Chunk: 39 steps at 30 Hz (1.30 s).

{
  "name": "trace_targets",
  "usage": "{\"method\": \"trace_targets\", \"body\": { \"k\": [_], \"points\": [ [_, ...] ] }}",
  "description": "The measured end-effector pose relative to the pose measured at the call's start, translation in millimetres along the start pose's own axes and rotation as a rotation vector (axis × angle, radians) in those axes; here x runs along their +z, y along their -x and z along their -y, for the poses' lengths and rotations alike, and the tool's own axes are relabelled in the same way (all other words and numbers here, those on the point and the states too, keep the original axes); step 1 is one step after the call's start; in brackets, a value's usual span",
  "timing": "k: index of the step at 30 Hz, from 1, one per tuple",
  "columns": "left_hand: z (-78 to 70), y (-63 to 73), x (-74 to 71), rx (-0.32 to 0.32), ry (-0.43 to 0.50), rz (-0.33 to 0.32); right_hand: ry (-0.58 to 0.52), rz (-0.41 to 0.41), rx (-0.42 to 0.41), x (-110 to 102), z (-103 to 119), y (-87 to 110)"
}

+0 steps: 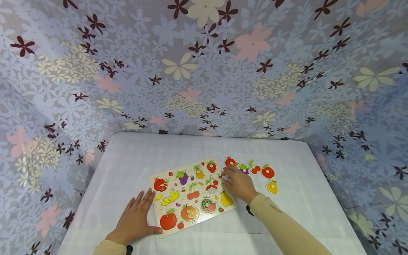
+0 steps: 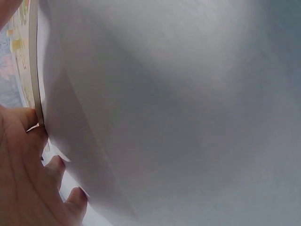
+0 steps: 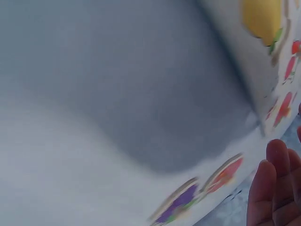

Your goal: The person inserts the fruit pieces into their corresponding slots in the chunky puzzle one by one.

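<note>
A wooden puzzle board printed with fruit lies tilted on the white table. My left hand rests at its left edge, fingers spread, with the thumb near the lower left corner. In the left wrist view, its fingertips meet the board's side. Over the board's right edge reaches my right hand, between the strawberry and the printed pear. The right wrist view shows extended fingers with no piece visible against them. Loose grapes and pomegranate pieces lie just beyond that hand.
To the right of the board lie loose cherries, a red round fruit piece and a yellow pear piece. A knobbed watermelon and orange sit in the board. Flower-patterned cloth rises behind the table.
</note>
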<state>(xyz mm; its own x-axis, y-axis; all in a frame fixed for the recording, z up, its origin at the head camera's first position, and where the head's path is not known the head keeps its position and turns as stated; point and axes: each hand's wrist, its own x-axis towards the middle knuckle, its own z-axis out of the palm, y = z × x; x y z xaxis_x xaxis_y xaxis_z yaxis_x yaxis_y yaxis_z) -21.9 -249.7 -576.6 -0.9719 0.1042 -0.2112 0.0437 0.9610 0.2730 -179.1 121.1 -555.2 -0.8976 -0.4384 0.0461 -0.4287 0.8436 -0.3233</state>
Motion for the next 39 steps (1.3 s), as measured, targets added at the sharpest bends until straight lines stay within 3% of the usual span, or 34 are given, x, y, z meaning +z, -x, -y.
{"method": "trace_targets", "body": {
  "k": [14, 21, 29, 39],
  "points": [
    [1.5, 0.9, 1.1, -0.024, 0.001, 0.014, -0.025, -0.016, 0.081, -9, -53, 52.1],
    [2.2, 1.3, 1.2, -0.015, 0.002, 0.004, -0.052, -0.055, 0.188, -22, -86, 74.6],
    [2.4, 2.6, 3.1, 0.014, -0.006, -0.025, -0.021, -0.110, 0.314, -31, -114, 89.1],
    [0.5, 1.2, 4.9, 0.022, -0.010, -0.032, 0.018, -0.146, 0.362, -27, -132, 98.9]
  ]
}}
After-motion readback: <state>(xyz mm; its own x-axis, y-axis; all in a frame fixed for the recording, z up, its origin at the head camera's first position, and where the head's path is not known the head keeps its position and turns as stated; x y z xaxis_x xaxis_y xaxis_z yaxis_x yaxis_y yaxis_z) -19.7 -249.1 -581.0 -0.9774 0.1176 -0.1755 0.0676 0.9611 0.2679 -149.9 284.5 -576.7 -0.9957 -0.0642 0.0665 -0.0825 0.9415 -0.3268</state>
